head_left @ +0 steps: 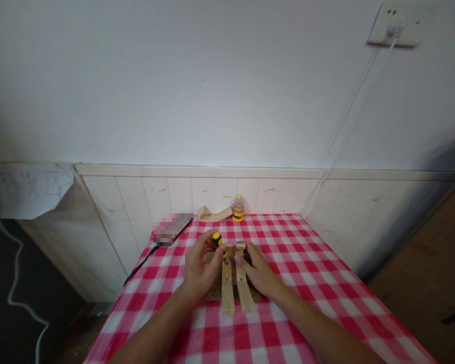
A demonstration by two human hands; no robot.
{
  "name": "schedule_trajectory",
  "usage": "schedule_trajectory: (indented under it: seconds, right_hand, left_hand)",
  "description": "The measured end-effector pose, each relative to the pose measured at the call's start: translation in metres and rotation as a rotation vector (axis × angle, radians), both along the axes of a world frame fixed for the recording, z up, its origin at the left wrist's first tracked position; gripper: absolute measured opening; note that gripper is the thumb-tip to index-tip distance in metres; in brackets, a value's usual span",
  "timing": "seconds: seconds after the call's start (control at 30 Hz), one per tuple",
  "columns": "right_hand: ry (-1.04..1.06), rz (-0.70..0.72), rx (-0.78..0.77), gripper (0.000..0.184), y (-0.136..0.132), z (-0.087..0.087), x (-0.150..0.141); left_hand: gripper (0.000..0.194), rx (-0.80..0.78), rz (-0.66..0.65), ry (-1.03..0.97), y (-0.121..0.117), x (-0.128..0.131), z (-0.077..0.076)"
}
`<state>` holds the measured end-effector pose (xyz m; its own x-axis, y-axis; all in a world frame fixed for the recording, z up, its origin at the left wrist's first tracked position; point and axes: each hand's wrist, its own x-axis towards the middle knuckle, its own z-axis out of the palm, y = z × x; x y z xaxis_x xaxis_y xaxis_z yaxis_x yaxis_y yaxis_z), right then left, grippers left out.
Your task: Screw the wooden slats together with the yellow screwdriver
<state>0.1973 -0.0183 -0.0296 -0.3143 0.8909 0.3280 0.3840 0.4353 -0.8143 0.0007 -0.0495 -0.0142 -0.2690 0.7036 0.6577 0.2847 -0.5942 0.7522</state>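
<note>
My left hand (197, 268) is closed around a small yellow-and-black screwdriver (217, 239), its handle tilted up over the left strip's far end. Two pale wooden strips (228, 296) lie side by side, pointing toward me, each with a screw showing near its middle. The right one (246, 298) is gripped near its far end by my right hand (260, 273), with the thumb on top. Under both strips lies a brown board (213, 292), partly covered by my hands. Whether the screwdriver's tip touches the left strip is hard to see.
A red-and-white checked cloth (200, 338) covers the table. At its back edge are a curved wooden piece (214, 216) and a clear, yellow-capped bottle (238, 208) against the wall. A flat grey object (179, 226), partly blurred out, trails a black cord at back left.
</note>
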Motion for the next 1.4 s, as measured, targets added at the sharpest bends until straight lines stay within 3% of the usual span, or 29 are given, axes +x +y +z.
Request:
schedule_trajectory:
  seconds: [0.17, 0.4, 0.77, 1.2, 1.4]
  right_hand:
    - [0.003, 0.004, -0.01, 0.028, 0.0, 0.0, -0.002]
    - [-0.03, -0.058, 0.0, 0.035, -0.001, 0.0, -0.006]
    - [-0.044, -0.061, -0.012, 0.034, -0.002, 0.004, -0.006]
    - [-0.056, -0.03, -0.006, 0.038, 0.001, 0.0, -0.004]
    - [-0.046, -0.033, 0.009, 0.037, -0.001, -0.001, -0.003]
  left_hand:
    - [0.034, 0.007, 0.085, 0.037, -0.005, 0.0, 0.004]
    - [0.032, 0.016, 0.103, 0.032, -0.007, 0.002, 0.007]
    - [0.033, 0.039, 0.089, 0.052, -0.007, -0.001, 0.008]
    - [0.036, -0.02, -0.039, 0.077, -0.012, 0.003, -0.001]
    - [0.039, 0.006, 0.016, 0.04, -0.011, 0.007, 0.005]
